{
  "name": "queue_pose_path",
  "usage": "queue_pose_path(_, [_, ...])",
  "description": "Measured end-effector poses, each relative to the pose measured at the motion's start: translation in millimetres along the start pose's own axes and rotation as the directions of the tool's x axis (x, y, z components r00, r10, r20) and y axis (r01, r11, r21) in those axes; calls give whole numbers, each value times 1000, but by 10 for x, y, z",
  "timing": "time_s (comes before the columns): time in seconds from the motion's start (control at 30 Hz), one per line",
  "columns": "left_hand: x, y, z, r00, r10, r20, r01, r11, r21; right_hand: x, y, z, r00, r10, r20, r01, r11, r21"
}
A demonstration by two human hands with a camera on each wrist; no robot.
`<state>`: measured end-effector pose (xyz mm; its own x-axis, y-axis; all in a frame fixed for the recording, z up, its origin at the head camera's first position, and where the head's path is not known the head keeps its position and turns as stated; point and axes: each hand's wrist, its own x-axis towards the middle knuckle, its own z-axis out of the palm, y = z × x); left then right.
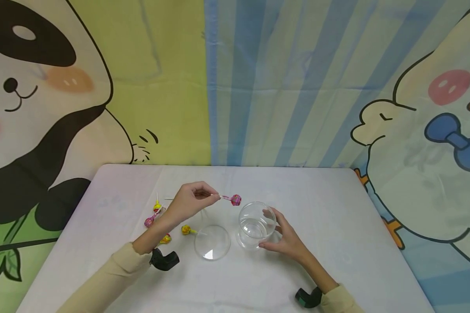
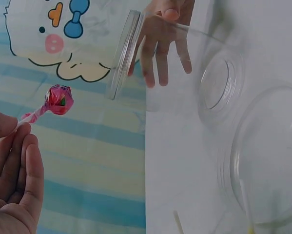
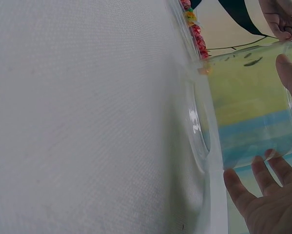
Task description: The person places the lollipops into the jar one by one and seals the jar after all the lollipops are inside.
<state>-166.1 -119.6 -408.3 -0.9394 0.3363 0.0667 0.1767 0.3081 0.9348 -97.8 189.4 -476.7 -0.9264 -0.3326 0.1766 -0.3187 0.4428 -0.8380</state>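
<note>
Between thumb and fingertips, my left hand (image 1: pixel 192 201) pinches the stick of a pink-wrapped lollipop (image 1: pixel 236 200). The candy end points right, a little above and left of the rim of a clear glass jar (image 1: pixel 254 228). That jar stands upright with its mouth uncovered. From the right side, my right hand (image 1: pixel 285 238) holds the jar, thumb in front and fingers round the far side. In the left wrist view the lollipop (image 2: pixel 59 100) is apart from the jar. The right wrist view shows fingertips (image 3: pixel 260 163) against the jar's wall.
Left of the jar lies a round clear lid (image 1: pixel 212 251). A yellow lollipop (image 1: pixel 186 229) has its stick by the lid. Several more lollipops, including a pink one (image 1: pixel 149 222), lie behind my left forearm. White cloth (image 1: pixel 317 191) covers the table, and a printed curtain hangs behind.
</note>
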Motion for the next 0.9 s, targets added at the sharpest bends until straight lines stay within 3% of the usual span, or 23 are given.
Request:
queue_pose_path(0.3, [45,66,227,993,113,46,-114,993,21,14,-5,3,1000,6,-7,-6,1000,-11])
queue_pose_path(0.53, [83,98,483,974,212,74,-219,970,102,16,4,7,1000,2,2,-2,1000,8])
queue_pose_path(0.9, [98,67,833,941,293,168,-319,934,158,-7,19,-11,1000,-29,13,29,1000,13])
